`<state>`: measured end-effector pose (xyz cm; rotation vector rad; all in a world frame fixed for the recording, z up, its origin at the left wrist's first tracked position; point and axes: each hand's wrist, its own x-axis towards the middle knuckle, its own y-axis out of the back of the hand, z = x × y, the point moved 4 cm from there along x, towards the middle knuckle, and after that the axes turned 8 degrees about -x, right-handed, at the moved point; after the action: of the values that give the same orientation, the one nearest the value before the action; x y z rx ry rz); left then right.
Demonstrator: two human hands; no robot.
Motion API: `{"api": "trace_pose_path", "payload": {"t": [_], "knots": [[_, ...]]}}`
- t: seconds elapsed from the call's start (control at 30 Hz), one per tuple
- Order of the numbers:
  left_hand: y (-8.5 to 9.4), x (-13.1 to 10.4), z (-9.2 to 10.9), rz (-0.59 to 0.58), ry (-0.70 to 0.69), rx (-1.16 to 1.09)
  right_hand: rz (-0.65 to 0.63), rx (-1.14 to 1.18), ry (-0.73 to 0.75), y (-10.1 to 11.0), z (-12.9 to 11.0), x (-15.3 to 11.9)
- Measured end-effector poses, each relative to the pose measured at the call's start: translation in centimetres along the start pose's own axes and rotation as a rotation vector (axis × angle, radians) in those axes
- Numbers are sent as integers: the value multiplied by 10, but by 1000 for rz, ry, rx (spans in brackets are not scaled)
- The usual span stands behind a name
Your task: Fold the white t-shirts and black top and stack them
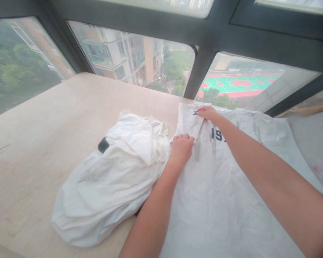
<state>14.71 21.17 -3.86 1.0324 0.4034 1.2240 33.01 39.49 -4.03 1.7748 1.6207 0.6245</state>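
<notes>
A white T-shirt with large black figures on it lies spread over the ledge. Its left part, perhaps a sleeve, bears a small black mark and is folded inward over the body. My left hand has its fingers curled on the shirt's left edge, gripping the cloth. Farther up, my right hand pinches the fabric beside the small black mark. My right forearm hides part of the figures. Left of the shirt, close to my left forearm, lies a bunched white cloth item with a dark piece at its edge.
Everything rests on a pale stone ledge at a window corner. Dark window frames border the ledge at the back and sides. Through the glass show buildings, trees and a green and red sports court.
</notes>
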Motion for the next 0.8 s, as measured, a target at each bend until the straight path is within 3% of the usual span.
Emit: {"api": "trace_pose_path", "payload": {"t": [0.2, 0.37, 0.53, 0.67, 0.8], "knots": [[-1, 2, -3, 3, 29, 69, 120, -68, 165, -3, -17, 12], [5, -1, -6, 57, 123, 127, 67, -301, 159, -18, -21, 14], [14, -2, -13, 89, 194, 177, 16, -397, 286, -37, -48, 20], [18, 0, -21, 99, 229, 159, -52, -384, 329, -53, -73, 29], [26, 0, -32, 184, 313, 139, 61, -288, 404, -57, -86, 35]]}}
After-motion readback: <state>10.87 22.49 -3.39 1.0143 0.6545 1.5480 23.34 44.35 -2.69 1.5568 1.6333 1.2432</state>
